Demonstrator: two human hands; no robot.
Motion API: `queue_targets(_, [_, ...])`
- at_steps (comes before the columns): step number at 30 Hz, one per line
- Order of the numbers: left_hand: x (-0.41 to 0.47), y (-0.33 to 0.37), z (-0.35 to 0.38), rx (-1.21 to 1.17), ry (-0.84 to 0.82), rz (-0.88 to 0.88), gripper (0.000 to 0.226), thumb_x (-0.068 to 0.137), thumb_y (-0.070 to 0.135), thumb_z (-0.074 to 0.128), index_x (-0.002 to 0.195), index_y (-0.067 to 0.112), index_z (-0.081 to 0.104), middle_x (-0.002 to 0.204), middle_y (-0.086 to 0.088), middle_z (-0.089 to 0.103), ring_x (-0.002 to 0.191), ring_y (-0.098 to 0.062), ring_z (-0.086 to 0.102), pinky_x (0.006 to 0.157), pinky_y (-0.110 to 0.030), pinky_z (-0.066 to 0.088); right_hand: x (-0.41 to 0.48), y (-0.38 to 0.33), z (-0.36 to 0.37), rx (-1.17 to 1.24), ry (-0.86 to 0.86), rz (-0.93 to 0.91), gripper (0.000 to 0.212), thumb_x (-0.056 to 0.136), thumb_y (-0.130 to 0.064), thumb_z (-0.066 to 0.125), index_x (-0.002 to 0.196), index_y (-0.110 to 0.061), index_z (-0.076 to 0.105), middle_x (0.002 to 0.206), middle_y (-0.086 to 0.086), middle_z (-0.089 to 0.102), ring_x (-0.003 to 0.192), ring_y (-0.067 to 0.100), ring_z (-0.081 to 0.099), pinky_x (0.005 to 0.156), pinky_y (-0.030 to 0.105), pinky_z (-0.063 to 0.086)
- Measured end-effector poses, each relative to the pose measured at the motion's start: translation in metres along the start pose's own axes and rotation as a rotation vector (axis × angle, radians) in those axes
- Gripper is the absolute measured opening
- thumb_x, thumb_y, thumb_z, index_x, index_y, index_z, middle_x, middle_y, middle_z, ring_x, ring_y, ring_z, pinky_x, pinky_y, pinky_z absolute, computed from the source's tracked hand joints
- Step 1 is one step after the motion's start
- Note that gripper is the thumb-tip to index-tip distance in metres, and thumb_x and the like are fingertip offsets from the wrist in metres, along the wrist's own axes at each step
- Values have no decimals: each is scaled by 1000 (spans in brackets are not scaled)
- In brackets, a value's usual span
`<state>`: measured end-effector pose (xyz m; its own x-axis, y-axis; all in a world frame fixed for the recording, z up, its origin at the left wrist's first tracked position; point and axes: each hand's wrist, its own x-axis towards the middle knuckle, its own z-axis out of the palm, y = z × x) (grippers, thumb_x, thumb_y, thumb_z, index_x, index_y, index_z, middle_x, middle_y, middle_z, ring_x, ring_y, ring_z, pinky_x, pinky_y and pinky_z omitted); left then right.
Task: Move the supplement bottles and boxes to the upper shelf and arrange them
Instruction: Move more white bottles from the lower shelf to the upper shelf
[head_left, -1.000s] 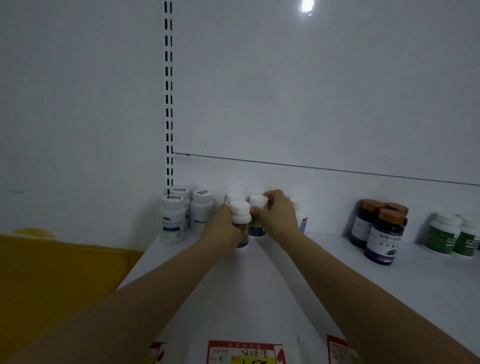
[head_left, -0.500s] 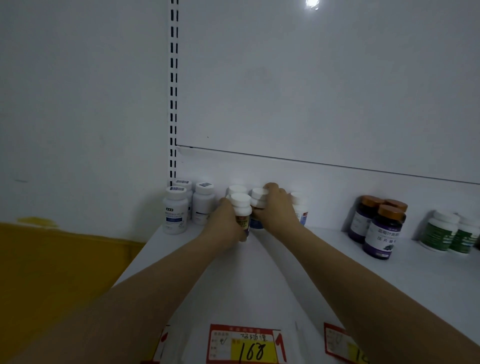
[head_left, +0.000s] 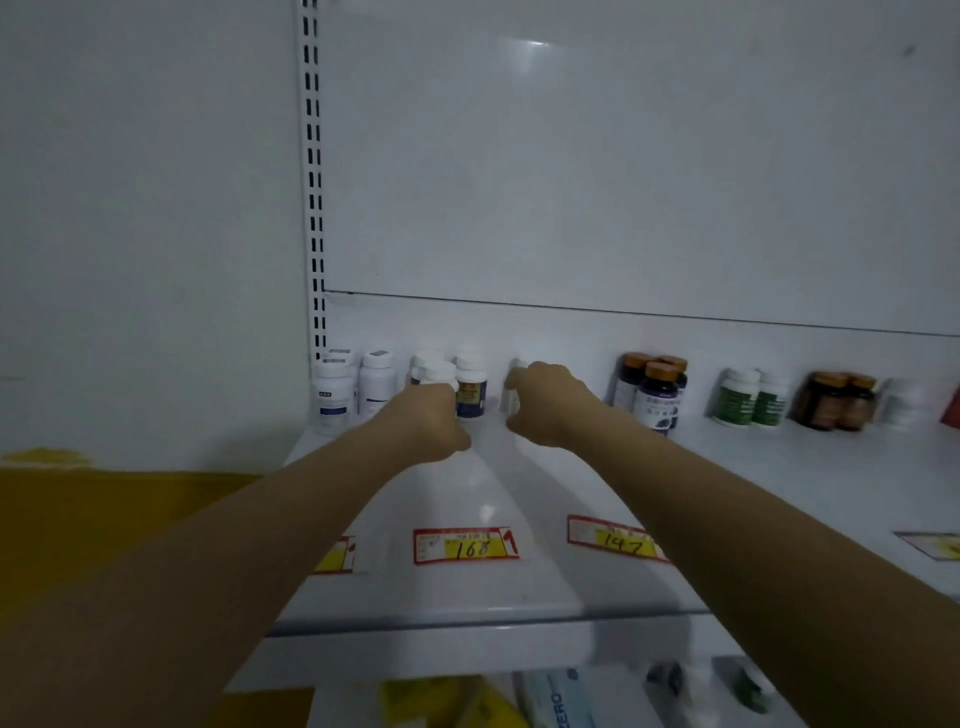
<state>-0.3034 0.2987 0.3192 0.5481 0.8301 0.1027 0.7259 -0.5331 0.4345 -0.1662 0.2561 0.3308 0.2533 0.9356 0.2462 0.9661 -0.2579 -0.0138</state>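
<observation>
The white upper shelf (head_left: 519, 483) carries a row of supplement bottles along its back wall. My left hand (head_left: 428, 423) is curled round a white-capped bottle (head_left: 439, 371); only the cap shows above my knuckles. Beside it a blue-labelled bottle (head_left: 471, 397) stands free. To its right, my right hand (head_left: 548, 402) grips a white bottle (head_left: 511, 397), mostly hidden by my fingers. Two white bottles (head_left: 332, 397) stand at the far left.
Right of my hands stand purple bottles with orange caps (head_left: 657, 402), green bottles (head_left: 737, 397) and brown bottles (head_left: 834, 402). Price tags (head_left: 465, 545) line the shelf's front edge. Boxes (head_left: 556, 701) lie on the shelf below. A yellow surface (head_left: 104, 519) is at the left.
My right hand left the blue-labelled bottle and moved right onto the white bottle. The left hand stayed on its bottle. The view tilted down, showing the shelf edge and lower shelf.
</observation>
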Motion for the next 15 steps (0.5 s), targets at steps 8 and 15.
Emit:
queue_targets(8, [-72,58,20,61,-122,135,51,92,36,54,134,9,46,136,-9,52,120,-23,51,94,-29,42,-88,23,-24,-65,-79,65,46,90,-25,55,134,-13,45,128,11,51,117,31,49,98,41,44])
queue_targets(15, [-128,115,40,179,-98,147,52,90,38,56,131,6,48,135,-13,52,121,-27,50,95,-32,41,-189,90,-45,-33,-107,165,42,89,-22,56,129,-12,49,129,12,51,116,31,49,97,41,43])
